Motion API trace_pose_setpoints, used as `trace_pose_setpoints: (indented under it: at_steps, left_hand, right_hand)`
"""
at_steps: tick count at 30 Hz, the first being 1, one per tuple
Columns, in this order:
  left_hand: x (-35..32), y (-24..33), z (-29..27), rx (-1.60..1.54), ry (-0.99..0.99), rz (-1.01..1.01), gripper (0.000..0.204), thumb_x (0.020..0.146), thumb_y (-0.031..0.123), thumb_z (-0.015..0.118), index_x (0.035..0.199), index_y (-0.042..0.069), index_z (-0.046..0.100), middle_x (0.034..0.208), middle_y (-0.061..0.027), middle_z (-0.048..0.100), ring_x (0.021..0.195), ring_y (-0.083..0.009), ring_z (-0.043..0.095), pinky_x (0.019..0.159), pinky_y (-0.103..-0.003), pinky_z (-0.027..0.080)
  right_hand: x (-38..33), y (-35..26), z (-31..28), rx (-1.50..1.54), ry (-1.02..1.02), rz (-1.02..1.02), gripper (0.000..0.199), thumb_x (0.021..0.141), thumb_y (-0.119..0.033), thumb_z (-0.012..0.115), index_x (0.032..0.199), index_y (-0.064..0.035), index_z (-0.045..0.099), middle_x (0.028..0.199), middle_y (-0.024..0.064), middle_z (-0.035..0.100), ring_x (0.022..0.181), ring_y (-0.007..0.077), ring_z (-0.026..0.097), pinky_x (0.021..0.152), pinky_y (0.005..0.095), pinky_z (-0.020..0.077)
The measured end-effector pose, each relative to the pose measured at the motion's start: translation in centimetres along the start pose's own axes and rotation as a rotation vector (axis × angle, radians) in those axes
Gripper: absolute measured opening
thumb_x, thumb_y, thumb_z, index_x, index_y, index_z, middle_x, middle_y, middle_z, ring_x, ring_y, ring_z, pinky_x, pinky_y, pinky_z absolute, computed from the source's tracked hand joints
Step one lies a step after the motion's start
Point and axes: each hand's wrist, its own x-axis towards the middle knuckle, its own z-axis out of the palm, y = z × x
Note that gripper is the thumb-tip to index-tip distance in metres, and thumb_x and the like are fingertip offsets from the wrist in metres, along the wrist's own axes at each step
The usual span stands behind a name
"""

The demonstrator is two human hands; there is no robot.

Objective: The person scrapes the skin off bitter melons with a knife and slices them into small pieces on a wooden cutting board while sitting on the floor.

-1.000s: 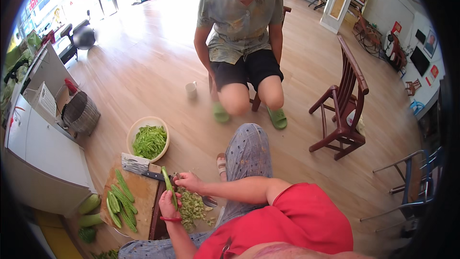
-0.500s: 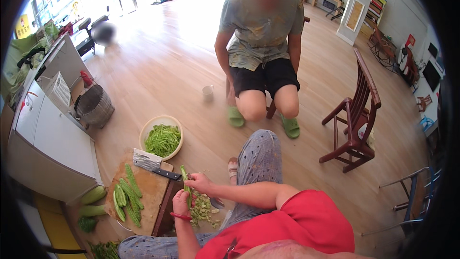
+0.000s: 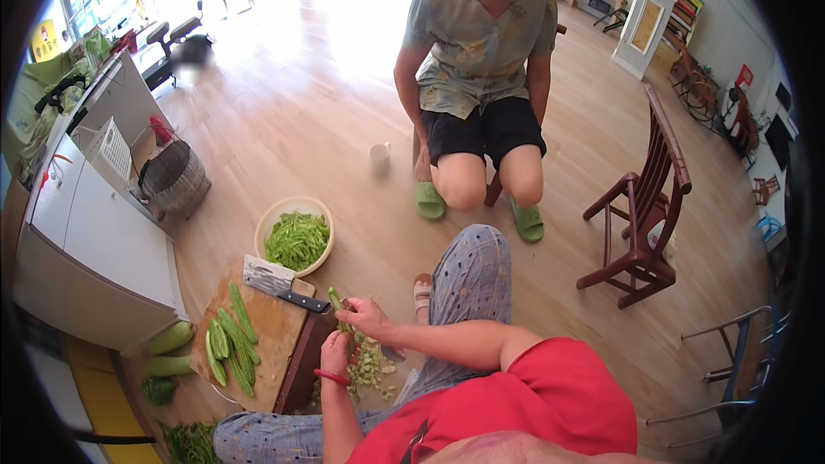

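Gripping a green gourd piece [image 3: 334, 296], both hands [image 3: 336, 352] [image 3: 365, 318] curl closed near the cleaver [image 3: 275, 283].

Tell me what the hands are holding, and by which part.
A bitter melon piece: the left hand holds its lower end; the right hand is at its upper part, below the exposed tip. Whether the right hand holds anything more is unclear.

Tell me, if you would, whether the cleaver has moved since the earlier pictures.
No; the cleaver lies in the same place against the cutting board, beside the bowl; only the whole view has shifted.
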Motion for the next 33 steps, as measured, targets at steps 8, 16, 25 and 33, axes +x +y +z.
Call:
trace_pose_setpoints:
  at_steps: [8,16,25,33]
  left_hand:
    - [0.4,-0.7,0.4,-0.094,0.026,0.009,0.012,0.078,0.011,0.044,0.082,0.005,0.053,0.062,-0.0058,0.055,0.048,-0.0115,0.050,0.037,-0.021,0.036]
    - [1.0,-1.6,0.5,-0.114,0.074,0.034,0.018,0.073,0.001,0.042,0.084,0.004,0.056,0.062,-0.0055,0.055,0.048,-0.0114,0.051,0.039,-0.021,0.037]
    - [2.4,-3.2,0.0,-0.091,0.055,0.105,0.023,0.069,-0.004,0.045,0.090,-0.002,0.055,0.076,-0.0058,0.057,0.063,-0.0116,0.054,0.052,-0.021,0.041]
    - [-2.1,5.5,2.5,-0.749,-0.240,0.539,0.063,0.080,0.026,0.054,0.132,0.009,0.022,0.136,-0.0155,0.023,0.126,-0.0281,0.022,0.099,-0.050,0.018]
  right_hand:
    - [-0.1,-0.1,-0.1,-0.062,-0.007,-0.031,0.023,0.078,-0.023,0.057,0.080,0.0000,0.056,0.063,0.0016,0.053,0.060,0.0077,0.046,0.054,0.0258,0.0393]
    - [-0.2,-0.9,0.0,-0.064,0.005,-0.043,0.023,0.079,-0.022,0.056,0.083,0.0001,0.056,0.065,0.0019,0.055,0.063,0.0072,0.048,0.055,0.0256,0.0404]
    - [-0.2,-1.6,-0.5,-0.062,0.041,0.035,0.022,0.079,-0.023,0.056,0.081,-0.0003,0.056,0.063,0.0014,0.054,0.062,0.0064,0.047,0.056,0.0250,0.0403]
    - [1.0,-1.8,-2.1,0.092,0.295,-0.003,0.026,0.080,-0.025,0.053,0.080,0.0008,0.055,0.063,0.0061,0.055,0.060,0.0097,0.048,0.055,0.0283,0.0401]
